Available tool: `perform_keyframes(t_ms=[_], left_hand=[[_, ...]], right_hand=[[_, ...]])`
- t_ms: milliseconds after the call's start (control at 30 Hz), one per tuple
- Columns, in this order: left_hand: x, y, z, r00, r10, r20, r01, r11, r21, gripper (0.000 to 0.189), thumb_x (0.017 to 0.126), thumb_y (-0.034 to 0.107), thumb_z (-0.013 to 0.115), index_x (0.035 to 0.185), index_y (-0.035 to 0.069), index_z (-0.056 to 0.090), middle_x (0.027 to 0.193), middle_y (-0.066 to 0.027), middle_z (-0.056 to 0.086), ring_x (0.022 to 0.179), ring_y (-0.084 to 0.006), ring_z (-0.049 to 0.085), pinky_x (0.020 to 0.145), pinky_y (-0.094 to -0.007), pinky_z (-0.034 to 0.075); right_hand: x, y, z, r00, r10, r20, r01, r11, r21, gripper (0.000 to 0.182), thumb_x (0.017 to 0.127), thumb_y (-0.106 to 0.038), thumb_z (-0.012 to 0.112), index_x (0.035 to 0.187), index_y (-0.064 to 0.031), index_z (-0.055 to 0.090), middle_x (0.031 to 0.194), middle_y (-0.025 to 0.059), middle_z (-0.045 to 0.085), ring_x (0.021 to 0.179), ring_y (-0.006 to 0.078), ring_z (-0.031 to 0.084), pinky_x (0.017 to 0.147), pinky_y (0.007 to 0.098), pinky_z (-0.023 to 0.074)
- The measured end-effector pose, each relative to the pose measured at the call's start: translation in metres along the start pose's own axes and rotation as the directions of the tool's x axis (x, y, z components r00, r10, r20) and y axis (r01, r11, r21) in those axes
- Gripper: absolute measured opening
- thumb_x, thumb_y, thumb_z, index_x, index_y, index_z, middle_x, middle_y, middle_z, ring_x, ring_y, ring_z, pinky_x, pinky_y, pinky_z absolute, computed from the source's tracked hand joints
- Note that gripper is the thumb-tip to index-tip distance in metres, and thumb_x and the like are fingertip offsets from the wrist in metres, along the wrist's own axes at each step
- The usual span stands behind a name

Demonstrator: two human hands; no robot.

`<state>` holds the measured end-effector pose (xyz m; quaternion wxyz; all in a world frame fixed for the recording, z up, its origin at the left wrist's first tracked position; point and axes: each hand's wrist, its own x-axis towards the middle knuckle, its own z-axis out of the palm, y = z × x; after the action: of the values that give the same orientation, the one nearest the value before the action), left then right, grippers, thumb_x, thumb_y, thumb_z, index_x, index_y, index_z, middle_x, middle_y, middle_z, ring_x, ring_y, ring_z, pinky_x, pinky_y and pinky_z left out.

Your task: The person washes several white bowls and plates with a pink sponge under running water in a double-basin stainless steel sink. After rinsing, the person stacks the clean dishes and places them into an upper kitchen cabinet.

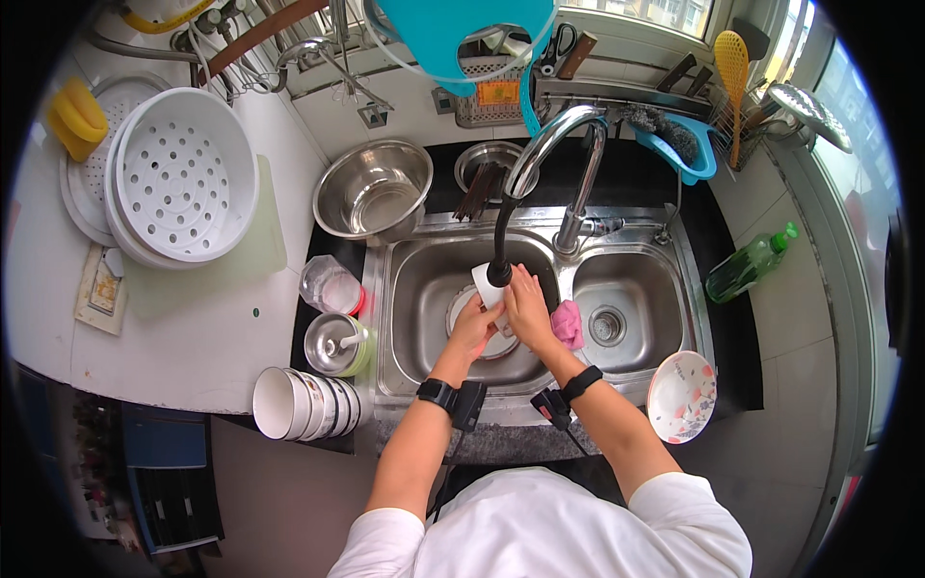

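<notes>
Over the left sink basin (412, 318), my left hand (473, 325) grips a white bowl (488, 290), tilted under the black faucet hose (500, 231). My right hand (527, 307) lies against the bowl's other side, fingers extended and close together. Part of the bowl is hidden by my hands and the nozzle. Beneath them, a white plate (459, 307) rests in the basin, mostly covered from view. A pink cloth (568, 325) hangs on the divider beside my right wrist.
Left of the sink stand stacked bowls (278, 404), a lidded container (336, 343) and a clear plastic jar (329, 282). A patterned bowl (683, 397) and green bottle (748, 267) are right. Behind are a steel basin (376, 191) and the chrome faucet (578, 180); white colanders (184, 173) sit far left.
</notes>
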<state>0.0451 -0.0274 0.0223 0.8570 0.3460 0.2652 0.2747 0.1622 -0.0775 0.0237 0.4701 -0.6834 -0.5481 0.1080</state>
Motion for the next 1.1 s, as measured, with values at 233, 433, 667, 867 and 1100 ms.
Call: perform_keyframes(t_ms=[233, 433, 667, 867, 1100], left_hand=[[-0.011, 0.002, -0.02, 0.993, -0.06, 0.104, 0.014, 0.917, 0.398, 0.031, 0.083, 0.002, 0.057, 0.113, 0.005, 0.051, 0.102, -0.0028, 0.059, 0.09, -0.0103, 0.057, 0.074, -0.023, 0.046], [-0.024, -0.003, -0.02, 0.992, -0.078, 0.094, 0.032, 0.908, 0.418, 0.031, 0.082, 0.001, 0.058, 0.113, 0.001, 0.053, 0.101, -0.0036, 0.06, 0.09, -0.0126, 0.057, 0.083, -0.0277, 0.044], [-0.014, -0.001, -0.042, 0.993, -0.083, 0.079, 0.036, 0.88, 0.473, 0.029, 0.082, 0.0, 0.058, 0.111, 0.001, 0.055, 0.105, -0.0037, 0.06, 0.095, -0.0123, 0.056, 0.085, -0.0272, 0.043], [-0.036, 0.027, -0.052, 0.96, -0.142, 0.241, 0.051, 0.936, 0.349, 0.037, 0.083, 0.006, 0.06, 0.119, 0.004, 0.051, 0.112, -0.004, 0.058, 0.102, -0.0129, 0.054, 0.089, -0.0296, 0.041], [-0.026, 0.019, -0.053, 0.99, 0.053, 0.127, -0.041, 0.995, -0.093, 0.04, 0.088, 0.013, 0.054, 0.127, 0.015, 0.044, 0.117, -0.0006, 0.054, 0.104, -0.0153, 0.051, 0.089, -0.0316, 0.04]], right_hand=[[0.022, -0.038, -0.005, 0.949, -0.283, 0.141, 0.307, 0.931, -0.198, 0.022, 0.081, -0.022, 0.051, 0.095, -0.0117, 0.065, 0.105, 0.0096, 0.061, 0.104, 0.0308, 0.053, 0.096, 0.0499, 0.0323], [0.038, 0.003, 0.009, 0.979, 0.113, 0.168, -0.118, 0.993, 0.022, 0.02, 0.076, -0.017, 0.055, 0.09, -0.0058, 0.062, 0.1, 0.0127, 0.062, 0.092, 0.0344, 0.057, 0.078, 0.0435, 0.0442], [0.03, -0.019, 0.013, 0.979, -0.187, 0.082, 0.184, 0.982, 0.053, 0.019, 0.073, -0.015, 0.059, 0.089, -0.0067, 0.065, 0.098, 0.011, 0.062, 0.089, 0.033, 0.057, 0.081, 0.037, 0.0445], [0.046, 0.017, -0.019, 0.531, 0.494, 0.689, -0.847, 0.282, 0.451, 0.039, 0.092, -0.039, 0.043, 0.108, -0.0078, 0.06, 0.104, 0.0022, 0.062, 0.096, 0.0133, 0.056, 0.083, 0.0293, 0.0435], [0.022, 0.055, -0.001, 0.605, 0.525, 0.599, -0.686, -0.039, 0.726, 0.035, 0.089, -0.037, 0.049, 0.109, -0.0084, 0.057, 0.099, 0.0033, 0.063, 0.088, 0.0167, 0.058, 0.081, 0.0318, 0.0459]])
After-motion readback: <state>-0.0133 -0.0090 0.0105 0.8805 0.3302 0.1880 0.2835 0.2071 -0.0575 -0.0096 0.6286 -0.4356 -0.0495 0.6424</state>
